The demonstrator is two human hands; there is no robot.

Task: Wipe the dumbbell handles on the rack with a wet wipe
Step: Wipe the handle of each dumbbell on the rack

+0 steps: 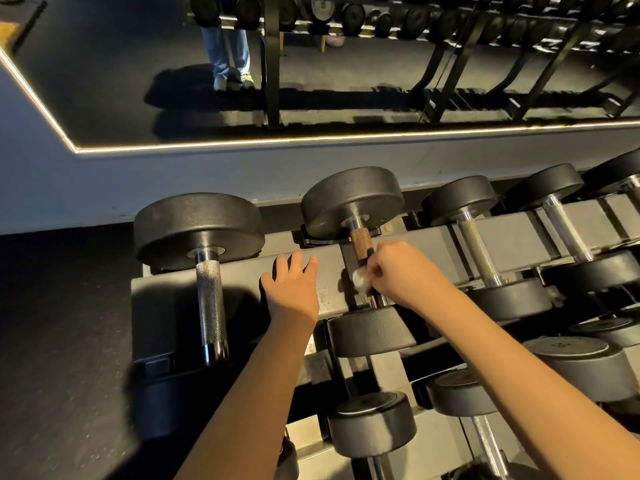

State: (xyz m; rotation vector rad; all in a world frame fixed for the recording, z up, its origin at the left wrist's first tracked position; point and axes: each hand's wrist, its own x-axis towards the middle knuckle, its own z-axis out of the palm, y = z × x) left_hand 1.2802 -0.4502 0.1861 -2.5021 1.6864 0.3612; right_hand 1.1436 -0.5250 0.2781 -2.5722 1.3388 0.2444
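With right grip [398, 268] pinching wet wipe [360, 278] against lower end of centre-frame handle [360, 242], stroke up-frame along its long axis; leave empty left grip [294, 289] spread over rack [512, 237].

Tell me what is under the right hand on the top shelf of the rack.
The right hand holds a white wipe against a dumbbell handle. The stretch of handle beneath the hand and wipe is hidden.

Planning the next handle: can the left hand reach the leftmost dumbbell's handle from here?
Probably yes. The left hand lies open on the rack rail, and the leftmost handle sits bare beside it, nothing between.
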